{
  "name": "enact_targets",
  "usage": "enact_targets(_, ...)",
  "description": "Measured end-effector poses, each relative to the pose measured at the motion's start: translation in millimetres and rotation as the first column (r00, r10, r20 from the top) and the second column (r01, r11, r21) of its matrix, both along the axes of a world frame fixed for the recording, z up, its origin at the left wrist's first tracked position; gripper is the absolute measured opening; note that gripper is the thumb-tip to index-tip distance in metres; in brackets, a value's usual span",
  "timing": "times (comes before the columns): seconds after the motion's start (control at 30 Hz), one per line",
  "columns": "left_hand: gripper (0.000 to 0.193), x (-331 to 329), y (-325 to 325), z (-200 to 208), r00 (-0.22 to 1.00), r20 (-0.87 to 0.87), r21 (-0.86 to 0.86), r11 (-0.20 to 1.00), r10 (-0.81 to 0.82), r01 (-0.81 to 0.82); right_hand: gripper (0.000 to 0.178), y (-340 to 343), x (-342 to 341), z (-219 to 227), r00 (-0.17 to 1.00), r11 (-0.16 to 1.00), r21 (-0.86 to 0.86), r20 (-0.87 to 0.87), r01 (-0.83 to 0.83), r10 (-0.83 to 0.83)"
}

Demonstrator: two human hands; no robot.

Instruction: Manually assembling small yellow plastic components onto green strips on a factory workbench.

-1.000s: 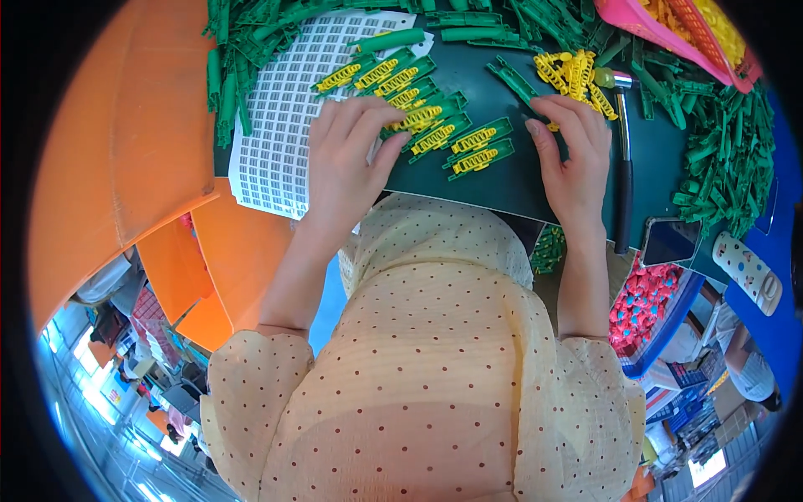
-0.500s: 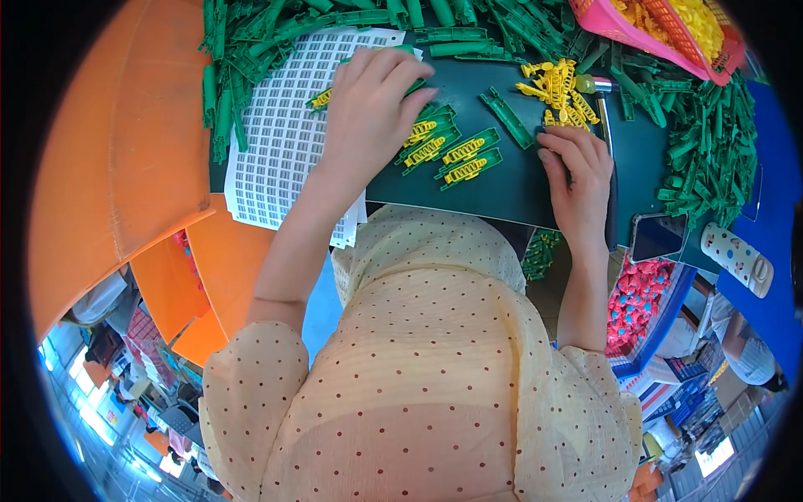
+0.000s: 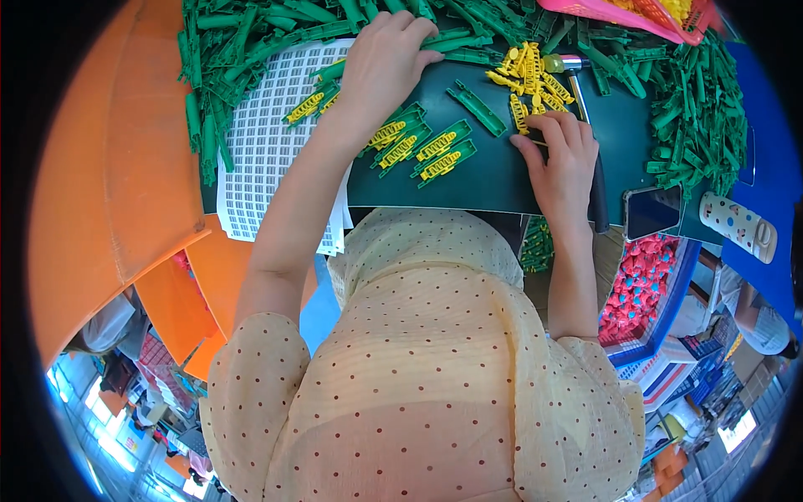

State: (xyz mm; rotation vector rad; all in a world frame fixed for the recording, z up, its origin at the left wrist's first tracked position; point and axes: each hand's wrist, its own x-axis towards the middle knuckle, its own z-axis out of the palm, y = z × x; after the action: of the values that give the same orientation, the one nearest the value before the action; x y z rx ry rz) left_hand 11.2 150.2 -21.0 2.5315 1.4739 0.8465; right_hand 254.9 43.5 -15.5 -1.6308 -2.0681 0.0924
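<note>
My left hand (image 3: pixel 386 71) reaches to the near edge of a heap of green plastic shells (image 3: pixel 293 17). Its thumb stands apart from the bent fingers, and nothing shows between them. My right hand (image 3: pixel 562 159) pinches a ribbed yellow plastic piece, partly hidden by the fingers, beside a small pile of yellow pieces (image 3: pixel 529 71). Between the hands, several green shells with yellow pieces set in them (image 3: pixel 443 159) lie in slanted rows. One green shell without a yellow piece (image 3: pixel 475 107) lies apart near the pile. More filled shells (image 3: pixel 305 107) rest on the printed label sheets (image 3: pixel 268 142).
A hammer (image 3: pixel 581 92) lies beside my right hand. Further right are another green shell heap (image 3: pixel 698 117), a phone (image 3: pixel 652 212) and a patterned white case (image 3: pixel 738 226). A pink basket (image 3: pixel 619 17) of yellow pieces stands at the back; a blue crate (image 3: pixel 669 314) holds red-pink items below.
My left hand has moved away from the filled shells to the green heap. My right hand has closed on a yellow piece at the pile's near edge. The whole view has shifted slightly.
</note>
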Motion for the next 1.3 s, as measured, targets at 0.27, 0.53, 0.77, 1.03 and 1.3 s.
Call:
enact_targets(0.27,0.024,13,-31,10,0.956,0.113,-0.065,0.958,-0.27,0.278,0.019,7,-9,-3,0.999,0.999,0.019,0.006,0.031,-0.032)
enact_targets(0.53,0.025,18,-30,14,0.953,-0.023,-0.076,0.951,-0.302,0.299,0.029,-6,5,13,0.957,0.994,-0.095,-0.282,0.047,-0.072)
enact_targets(0.77,0.027,14,-62,48,0.886,0.11,-0.334,0.823,-0.451,0.46,0.028,-30,23,8,0.98,0.963,-0.266,-0.198,-0.029,-0.025)
enact_targets(1.03,0.026,56,-85,26,0.885,0.045,-0.201,0.863,-0.464,0.463,0.027,-21,16,17,0.807,0.979,-0.205,-0.58,-0.013,-0.111)
enact_targets(1.3,0.017,63,-99,41,0.734,0.673,-0.622,0.605,0.087,0.498,0.016,-30,-7,23,0.293,0.936,-0.272,-0.935,-0.224,-0.201)
